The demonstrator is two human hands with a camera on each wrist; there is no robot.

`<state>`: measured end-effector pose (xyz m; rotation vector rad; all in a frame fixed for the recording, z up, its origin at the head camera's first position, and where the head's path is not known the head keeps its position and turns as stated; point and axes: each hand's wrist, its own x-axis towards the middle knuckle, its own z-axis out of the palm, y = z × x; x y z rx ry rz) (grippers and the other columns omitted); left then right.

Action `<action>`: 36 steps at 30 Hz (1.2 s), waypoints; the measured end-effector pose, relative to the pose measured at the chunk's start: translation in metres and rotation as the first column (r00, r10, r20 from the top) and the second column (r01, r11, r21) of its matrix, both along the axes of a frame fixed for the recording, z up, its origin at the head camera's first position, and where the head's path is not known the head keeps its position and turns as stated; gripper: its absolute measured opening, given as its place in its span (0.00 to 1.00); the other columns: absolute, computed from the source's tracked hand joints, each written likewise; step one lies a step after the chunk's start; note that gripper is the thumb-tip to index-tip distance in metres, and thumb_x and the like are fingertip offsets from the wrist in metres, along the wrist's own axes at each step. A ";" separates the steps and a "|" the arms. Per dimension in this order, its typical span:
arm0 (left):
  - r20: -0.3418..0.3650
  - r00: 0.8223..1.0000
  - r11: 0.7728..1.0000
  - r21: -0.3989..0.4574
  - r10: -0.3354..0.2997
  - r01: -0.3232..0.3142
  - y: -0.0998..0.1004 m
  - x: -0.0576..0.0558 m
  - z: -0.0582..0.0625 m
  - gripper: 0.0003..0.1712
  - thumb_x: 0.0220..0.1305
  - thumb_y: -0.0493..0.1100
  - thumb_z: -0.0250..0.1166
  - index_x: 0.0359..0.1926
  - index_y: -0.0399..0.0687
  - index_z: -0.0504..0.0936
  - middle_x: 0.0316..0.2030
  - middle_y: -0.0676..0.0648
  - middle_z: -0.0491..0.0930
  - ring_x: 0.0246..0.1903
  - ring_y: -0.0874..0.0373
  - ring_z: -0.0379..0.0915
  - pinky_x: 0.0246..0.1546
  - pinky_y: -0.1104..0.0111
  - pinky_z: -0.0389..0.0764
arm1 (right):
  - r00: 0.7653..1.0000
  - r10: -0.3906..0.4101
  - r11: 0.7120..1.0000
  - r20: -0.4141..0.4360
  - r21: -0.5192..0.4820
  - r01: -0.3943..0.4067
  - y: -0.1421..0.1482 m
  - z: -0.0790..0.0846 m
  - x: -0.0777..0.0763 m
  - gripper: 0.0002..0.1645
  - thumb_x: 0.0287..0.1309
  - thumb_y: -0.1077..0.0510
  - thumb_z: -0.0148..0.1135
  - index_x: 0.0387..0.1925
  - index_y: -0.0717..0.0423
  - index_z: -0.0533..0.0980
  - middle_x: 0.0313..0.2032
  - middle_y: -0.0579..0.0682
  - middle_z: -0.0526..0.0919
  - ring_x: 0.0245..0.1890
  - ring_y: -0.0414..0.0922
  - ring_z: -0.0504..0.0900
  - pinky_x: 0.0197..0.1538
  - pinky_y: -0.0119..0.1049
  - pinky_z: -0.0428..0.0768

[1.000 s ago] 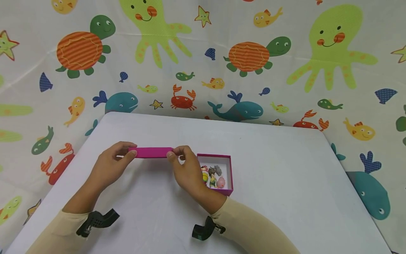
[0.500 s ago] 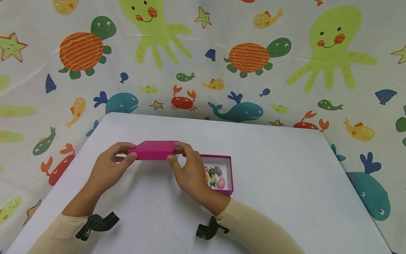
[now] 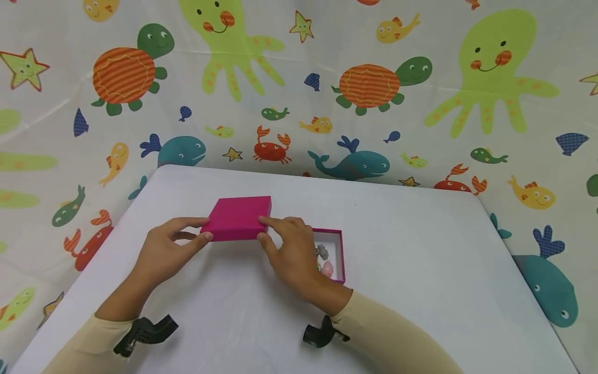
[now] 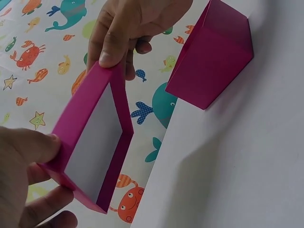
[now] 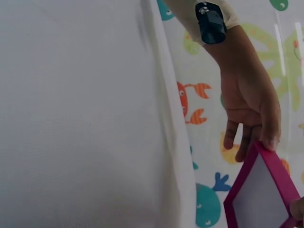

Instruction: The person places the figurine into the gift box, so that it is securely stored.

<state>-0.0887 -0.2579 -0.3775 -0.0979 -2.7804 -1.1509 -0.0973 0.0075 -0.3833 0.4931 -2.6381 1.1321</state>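
Both hands hold a pink box lid point(image 3: 238, 218) above the table, its flat top toward the head camera. The left hand point(image 3: 165, 249) pinches the lid's left near corner between thumb and fingers. At the right near corner the right hand point(image 3: 294, 252) pinches it the same way. In the left wrist view the lid's white hollow underside point(image 4: 97, 147) shows. Behind the right hand stands the pink box base point(image 3: 343, 254) with a white inside, partly hidden by that hand. A grey figure point(image 3: 322, 252) and a pink figure point(image 3: 327, 269) lie in it.
The white table point(image 3: 420, 270) extends around the box on all sides. A cloth printed with sea animals point(image 3: 289, 67) hangs behind it. Black wrist mounts point(image 3: 147, 332) sit on both forearms.
The lid has tilted from edge-on so that its top now faces the head camera. Both hands have shifted slightly right, and the right hand covers more of the box base.
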 end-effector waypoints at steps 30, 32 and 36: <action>-0.275 0.947 0.986 -0.028 -0.164 0.163 0.015 0.007 -0.002 0.26 0.53 0.39 0.81 0.55 0.49 0.88 0.49 0.51 0.85 0.54 0.52 0.76 0.41 0.84 0.76 | 0.986 0.102 0.993 -0.128 0.078 -0.093 0.041 -0.006 0.008 0.28 0.54 0.50 0.79 0.58 0.44 0.84 0.44 0.42 0.89 0.59 0.43 0.75 0.50 0.44 0.83; -0.287 0.941 0.984 -0.032 -0.179 0.178 0.015 0.006 -0.004 0.26 0.52 0.38 0.81 0.55 0.49 0.89 0.49 0.51 0.85 0.54 0.53 0.76 0.41 0.84 0.77 | 0.984 0.104 0.992 -0.146 0.083 -0.092 0.044 -0.007 0.008 0.28 0.55 0.50 0.79 0.58 0.44 0.84 0.45 0.42 0.89 0.59 0.43 0.76 0.49 0.42 0.84; -0.292 0.934 0.978 -0.043 -0.206 0.202 0.018 0.006 -0.006 0.26 0.51 0.37 0.82 0.54 0.48 0.89 0.50 0.51 0.85 0.53 0.52 0.77 0.43 0.82 0.78 | 0.984 0.118 0.991 -0.134 0.072 -0.109 0.049 -0.008 0.009 0.27 0.56 0.51 0.78 0.59 0.46 0.84 0.51 0.44 0.88 0.61 0.43 0.76 0.48 0.39 0.86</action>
